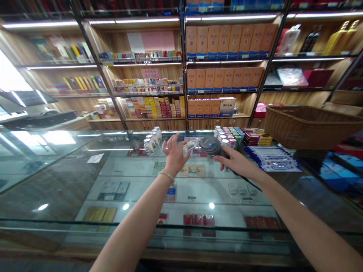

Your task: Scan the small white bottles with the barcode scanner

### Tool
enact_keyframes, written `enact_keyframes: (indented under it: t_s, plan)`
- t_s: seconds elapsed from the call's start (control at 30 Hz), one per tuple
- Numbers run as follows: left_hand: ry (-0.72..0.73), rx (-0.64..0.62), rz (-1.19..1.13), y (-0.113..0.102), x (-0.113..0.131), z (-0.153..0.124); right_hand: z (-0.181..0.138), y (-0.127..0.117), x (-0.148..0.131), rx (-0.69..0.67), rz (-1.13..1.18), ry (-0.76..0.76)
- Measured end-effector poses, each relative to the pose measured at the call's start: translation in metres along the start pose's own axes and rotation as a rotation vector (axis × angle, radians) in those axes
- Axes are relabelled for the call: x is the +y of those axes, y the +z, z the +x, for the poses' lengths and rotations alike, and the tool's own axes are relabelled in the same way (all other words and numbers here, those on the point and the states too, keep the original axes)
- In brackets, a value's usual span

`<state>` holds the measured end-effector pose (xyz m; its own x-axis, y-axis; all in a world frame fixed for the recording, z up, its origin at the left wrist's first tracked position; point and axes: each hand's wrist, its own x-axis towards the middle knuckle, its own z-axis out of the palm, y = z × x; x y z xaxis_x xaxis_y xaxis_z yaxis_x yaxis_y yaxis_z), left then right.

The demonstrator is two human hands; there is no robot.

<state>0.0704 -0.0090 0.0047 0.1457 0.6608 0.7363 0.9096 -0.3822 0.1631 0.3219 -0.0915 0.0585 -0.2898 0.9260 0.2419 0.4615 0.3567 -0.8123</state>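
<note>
My left hand [175,153] is closed on a small clear bottle [190,145], pinched by the thumb side while the other fingers are raised. The bottle lies tilted, with its far end close to the scanner's head. A dark grey handheld barcode scanner [210,145] with a small blue light is gripped by my right hand [236,160]. Its cord trails below that hand. Both hands are above the glass counter [136,170]. To the left of my left hand, a row of small white-capped bottles [149,145] stands on the glass.
Beyond the scanner stand several capped bottles [227,141]. Red-and-gold packs [256,136], blue-and-white packets [273,159] and a wicker basket [309,126] occupy the right. Boxed goods lie under the glass. Shelves with orange boxes [224,79] line the back; a white paper [95,158] lies left.
</note>
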Motion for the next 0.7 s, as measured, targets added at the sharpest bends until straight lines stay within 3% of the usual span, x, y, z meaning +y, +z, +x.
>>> enact_keyframes:
  t_s: [0.2, 0.53, 0.7]
  plan:
    - [-0.005, 0.004, 0.020, 0.001, 0.000, -0.001, -0.018, 0.012, 0.002, -0.153, 0.128, 0.134]
    - [-0.010, -0.007, -0.001, -0.004, 0.004, -0.002, -0.025, 0.027, -0.007, 0.094, 0.070, 0.147]
    - [-0.008, -0.009, 0.006, -0.005, 0.004, -0.002, -0.026, 0.035, -0.002, 0.107, 0.024, 0.134]
